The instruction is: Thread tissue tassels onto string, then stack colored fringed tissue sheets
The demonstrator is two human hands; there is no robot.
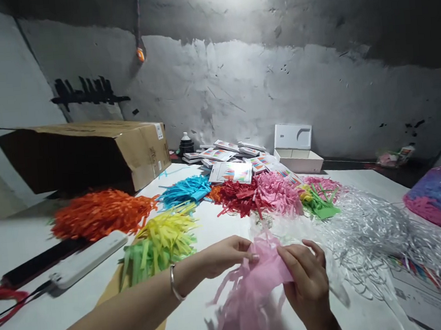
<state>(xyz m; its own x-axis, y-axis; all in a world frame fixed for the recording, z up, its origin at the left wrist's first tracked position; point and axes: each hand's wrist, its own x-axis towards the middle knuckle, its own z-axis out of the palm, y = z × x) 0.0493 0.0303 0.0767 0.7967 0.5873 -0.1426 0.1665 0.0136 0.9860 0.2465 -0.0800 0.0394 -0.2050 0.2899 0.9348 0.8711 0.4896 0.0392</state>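
Note:
Between my hands hangs a pink tissue-paper tassel (269,270), its cut strips trailing down toward the table's front. My left hand (229,256), with a bangle on the wrist, pinches the tassel's uncut band at its left edge. On the other side, my right hand (305,275) grips the band's right end between thumb and fingers. Just beyond lie yellow tassels (166,230) and green tassels (142,257), with a crumpled clear plastic bag (298,230) behind the right hand. Red tassels (238,196) and another pink pile (278,191) sit farther back.
Orange tassels (102,212) and blue ones (186,189) lie before an open cardboard box (143,153). A white power strip (88,259) is at left. Flat printed packs (230,172) and an open white box (298,159) stand behind. Silvery strings (377,221) spread at right.

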